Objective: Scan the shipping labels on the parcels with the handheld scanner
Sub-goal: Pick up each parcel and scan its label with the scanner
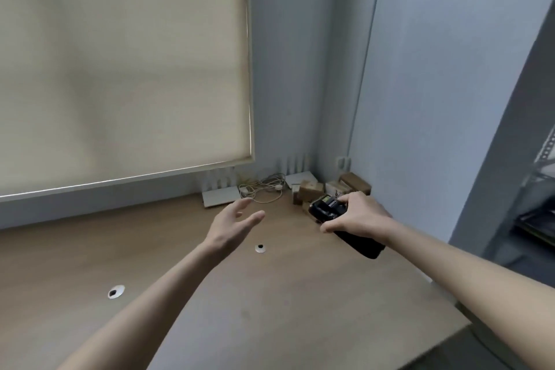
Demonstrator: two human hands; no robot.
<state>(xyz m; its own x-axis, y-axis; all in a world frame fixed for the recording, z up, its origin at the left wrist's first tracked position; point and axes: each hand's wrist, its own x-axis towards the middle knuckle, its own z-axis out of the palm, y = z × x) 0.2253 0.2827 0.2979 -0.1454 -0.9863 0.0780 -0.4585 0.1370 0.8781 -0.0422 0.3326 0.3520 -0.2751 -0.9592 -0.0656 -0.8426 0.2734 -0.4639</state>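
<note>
My right hand (359, 215) grips a black handheld scanner (327, 208) above the far right of the wooden desk (270, 294); its head points toward the corner. Several small brown cardboard parcels (312, 189) are stacked in that corner, just beyond the scanner. Their labels are too small to read. My left hand (234, 221) hovers over the desk to the left of the scanner, fingers straight and spread, holding nothing.
Two white routers (220, 194) with antennas and a tangle of white cables (264, 186) lie along the back wall. Two round cable holes (260, 248) pierce the desk. A drawn roller blind (120, 69) covers the window. A metal rack (540, 189) stands at right.
</note>
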